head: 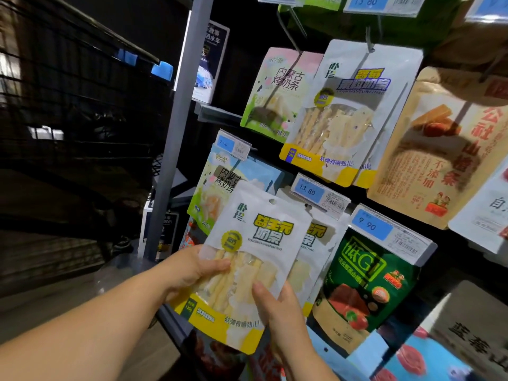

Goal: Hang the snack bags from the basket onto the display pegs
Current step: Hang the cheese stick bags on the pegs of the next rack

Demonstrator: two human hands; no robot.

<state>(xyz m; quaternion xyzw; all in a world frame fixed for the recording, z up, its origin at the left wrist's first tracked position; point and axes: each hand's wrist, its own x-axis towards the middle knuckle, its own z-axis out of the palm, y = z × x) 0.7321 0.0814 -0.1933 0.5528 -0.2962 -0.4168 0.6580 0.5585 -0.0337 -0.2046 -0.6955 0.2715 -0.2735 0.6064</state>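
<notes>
My left hand and right hand both grip bag, fingers hidden behind it. Bag covers much of matching hung bag; peg probably behind price tag.

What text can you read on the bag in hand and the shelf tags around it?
"软弹有嚼劲儿!": held bag.
"内蒙古烤奶条": pale green bag.
"低G": dark green bag.
"13.80": top tag, middle tag.
"9.90": left tag, right tag.
Barcodes and small print: too blurred to read.
</notes>
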